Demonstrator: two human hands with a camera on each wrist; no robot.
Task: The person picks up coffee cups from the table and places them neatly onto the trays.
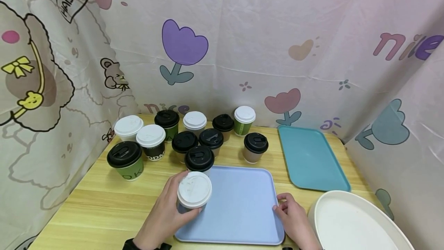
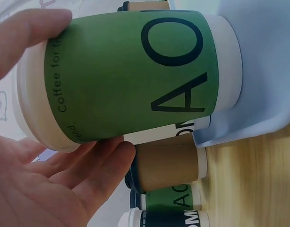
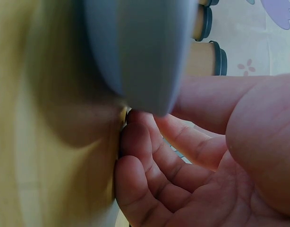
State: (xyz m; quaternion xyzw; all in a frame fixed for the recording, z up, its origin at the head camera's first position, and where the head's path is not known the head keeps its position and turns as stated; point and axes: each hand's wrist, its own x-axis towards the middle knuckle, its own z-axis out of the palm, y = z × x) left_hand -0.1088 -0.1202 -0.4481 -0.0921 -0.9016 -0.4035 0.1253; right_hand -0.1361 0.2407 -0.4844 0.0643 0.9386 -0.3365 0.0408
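My left hand (image 1: 168,207) grips a lidded paper coffee cup (image 2: 135,75), green with a white base and white lid (image 1: 194,189). Thumb and fingers wrap it near the lid, and in the head view the cup overlaps the left part of a light blue tray (image 1: 243,203). At the tray's right edge, my right hand (image 1: 295,219) pinches the rim, thumb on top and curled fingers low against the tabletop. Just behind the held cup stands a black-lidded cup (image 1: 199,158), close to the tray's back left corner.
Several more lidded cups stand behind and left, among them a green cup (image 1: 130,169) and a white-lidded dark cup (image 1: 152,149). One brown cup (image 1: 254,153) stands apart. A teal tray (image 1: 312,157) lies at the right, with a large white round container (image 1: 357,219) in front. Printed cloth (image 1: 225,68) surrounds the table.
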